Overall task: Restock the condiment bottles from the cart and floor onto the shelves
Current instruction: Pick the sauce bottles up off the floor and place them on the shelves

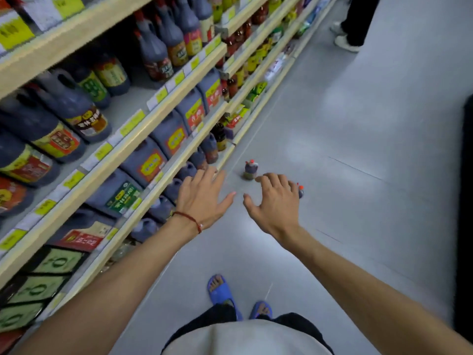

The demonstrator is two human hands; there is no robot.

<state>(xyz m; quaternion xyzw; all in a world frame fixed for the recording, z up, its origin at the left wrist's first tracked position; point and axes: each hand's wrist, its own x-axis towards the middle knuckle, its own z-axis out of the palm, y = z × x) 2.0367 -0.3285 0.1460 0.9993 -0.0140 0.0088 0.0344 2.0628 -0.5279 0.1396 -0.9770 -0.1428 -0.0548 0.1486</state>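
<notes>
Dark condiment bottles with red caps (250,170) stand on the grey floor near the foot of the shelves. Another red-capped bottle (301,192) is mostly hidden behind my right hand (275,201). Both arms are stretched forward above the floor. My right hand has its fingers spread and holds nothing; it hangs in front of the bottles. My left hand (202,196), with a red cord on its wrist, is open too, fingers straight, close to the lower shelf edge (163,180). The shelves on the left hold many dark jugs (143,162) with coloured labels.
The shelving (107,147) runs along the whole left side, with yellow price tags on its edges. A wide grey floor (358,175) lies to the right. Another person's legs and white shoes (348,39) stand at the far top right. My blue sandals (220,293) are below.
</notes>
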